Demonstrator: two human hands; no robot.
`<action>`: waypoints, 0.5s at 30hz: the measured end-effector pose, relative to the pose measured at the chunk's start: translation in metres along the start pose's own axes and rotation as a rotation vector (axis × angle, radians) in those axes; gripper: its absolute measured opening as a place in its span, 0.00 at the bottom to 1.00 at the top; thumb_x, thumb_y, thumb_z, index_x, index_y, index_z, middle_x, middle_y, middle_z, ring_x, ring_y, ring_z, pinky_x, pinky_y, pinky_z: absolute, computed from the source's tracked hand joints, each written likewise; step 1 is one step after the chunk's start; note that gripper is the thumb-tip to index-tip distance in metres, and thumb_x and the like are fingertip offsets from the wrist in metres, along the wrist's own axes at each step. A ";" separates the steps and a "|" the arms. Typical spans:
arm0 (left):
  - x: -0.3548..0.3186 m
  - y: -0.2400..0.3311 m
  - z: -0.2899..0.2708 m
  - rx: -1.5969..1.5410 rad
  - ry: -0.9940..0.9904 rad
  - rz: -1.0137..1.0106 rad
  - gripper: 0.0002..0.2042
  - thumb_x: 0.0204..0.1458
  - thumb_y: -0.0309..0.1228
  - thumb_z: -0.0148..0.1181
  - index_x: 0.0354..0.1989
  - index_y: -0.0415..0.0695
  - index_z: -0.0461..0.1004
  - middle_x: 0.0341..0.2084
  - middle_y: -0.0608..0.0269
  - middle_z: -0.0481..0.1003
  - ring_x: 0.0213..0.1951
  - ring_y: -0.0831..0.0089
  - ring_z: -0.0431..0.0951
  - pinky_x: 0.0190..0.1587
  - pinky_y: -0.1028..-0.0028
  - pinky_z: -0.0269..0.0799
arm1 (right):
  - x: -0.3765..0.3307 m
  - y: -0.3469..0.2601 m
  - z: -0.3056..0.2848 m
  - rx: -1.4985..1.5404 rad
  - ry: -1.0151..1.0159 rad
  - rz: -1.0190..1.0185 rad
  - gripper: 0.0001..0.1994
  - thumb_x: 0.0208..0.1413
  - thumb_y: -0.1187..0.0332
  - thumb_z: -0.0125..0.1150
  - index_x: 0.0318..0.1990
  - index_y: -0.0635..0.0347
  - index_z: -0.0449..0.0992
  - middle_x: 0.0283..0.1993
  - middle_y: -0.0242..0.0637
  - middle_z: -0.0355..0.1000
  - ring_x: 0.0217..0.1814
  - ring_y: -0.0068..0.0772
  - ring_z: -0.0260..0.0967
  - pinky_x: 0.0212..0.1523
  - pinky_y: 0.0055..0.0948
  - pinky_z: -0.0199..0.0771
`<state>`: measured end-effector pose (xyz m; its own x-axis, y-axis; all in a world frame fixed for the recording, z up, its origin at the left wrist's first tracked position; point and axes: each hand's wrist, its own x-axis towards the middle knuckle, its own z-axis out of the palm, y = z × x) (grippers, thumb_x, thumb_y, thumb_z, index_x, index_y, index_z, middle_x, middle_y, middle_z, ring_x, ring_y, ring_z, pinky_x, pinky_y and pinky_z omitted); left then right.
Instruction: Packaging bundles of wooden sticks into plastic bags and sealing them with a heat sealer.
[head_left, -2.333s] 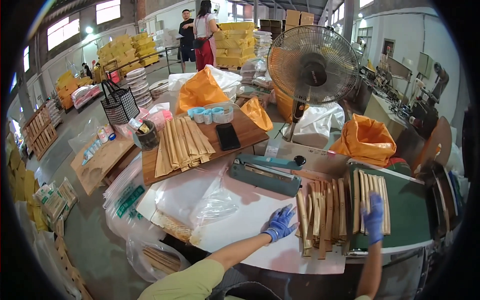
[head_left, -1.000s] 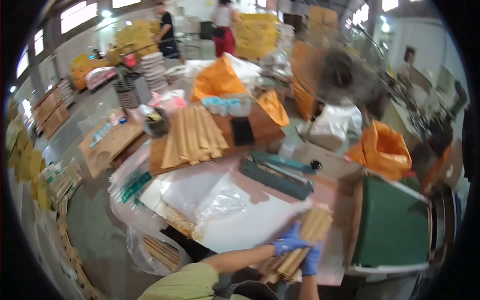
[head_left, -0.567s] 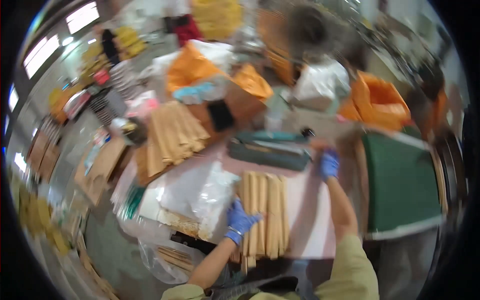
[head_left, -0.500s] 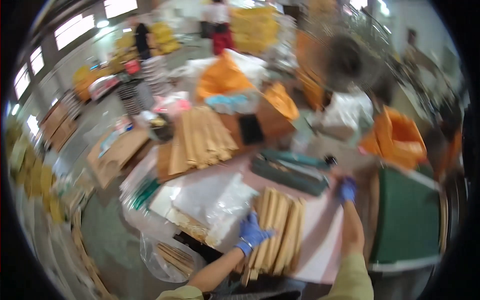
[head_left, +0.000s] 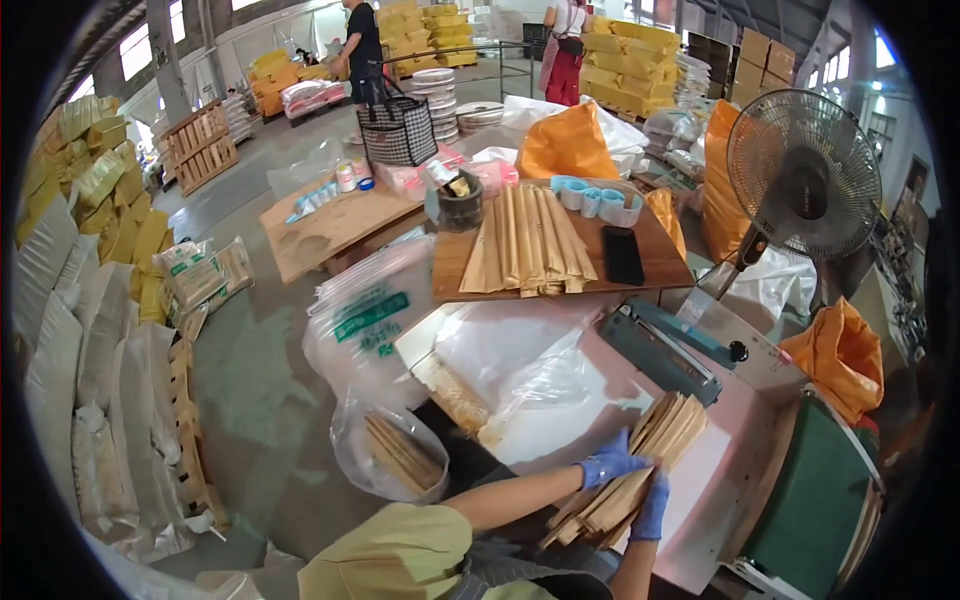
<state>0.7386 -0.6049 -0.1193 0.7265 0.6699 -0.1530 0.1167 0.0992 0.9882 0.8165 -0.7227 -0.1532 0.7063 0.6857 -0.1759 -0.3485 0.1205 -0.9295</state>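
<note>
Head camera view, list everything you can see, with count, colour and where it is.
Wooden slat bundle: one, tan, near table edge, between both hands.
Heat sealer: one, teal, table centre right.
Clear plastic bags: a pile, table left.
Slat stack: one, tan, on far wooden board.
Phone: one, black, same board.
Fan: one, grey, far right.
Orange bags: several, right and rear.
Checked basket: one, black-white, rear.
Left hand: blue glove, on bundle.
Right hand: blue glove, under bundle.
</note>
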 end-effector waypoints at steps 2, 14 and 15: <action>-0.057 0.012 -0.028 -0.092 -0.276 -0.248 0.42 0.30 0.50 0.68 0.51 0.34 0.58 0.44 0.49 0.66 0.46 0.64 0.67 0.49 0.69 0.64 | -0.059 0.000 -0.004 0.107 -0.170 0.312 0.16 0.57 0.56 0.45 0.40 0.59 0.70 0.34 0.33 0.67 0.35 0.23 0.62 0.40 0.23 0.65; -0.108 0.089 -0.057 -0.480 -0.513 0.479 0.51 0.25 0.34 0.74 0.60 0.42 0.46 0.55 0.61 0.58 0.56 0.73 0.56 0.57 0.72 0.54 | -0.097 -0.078 0.052 -0.064 -0.236 -0.354 0.47 0.28 0.53 0.73 0.56 0.65 0.53 0.51 0.43 0.62 0.47 0.37 0.64 0.45 0.34 0.69; -0.093 0.096 -0.063 -0.398 -0.526 0.630 0.53 0.25 0.35 0.75 0.60 0.41 0.44 0.56 0.60 0.56 0.57 0.73 0.55 0.57 0.72 0.52 | -0.088 -0.079 0.044 -0.076 -0.227 -0.354 0.47 0.28 0.53 0.73 0.56 0.65 0.53 0.51 0.43 0.62 0.47 0.37 0.64 0.45 0.34 0.69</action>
<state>0.6392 -0.6117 -0.0101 0.8032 0.2737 0.5291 -0.5777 0.1411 0.8040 0.7548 -0.7608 -0.0497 0.6180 0.7528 0.2265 -0.0565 0.3299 -0.9423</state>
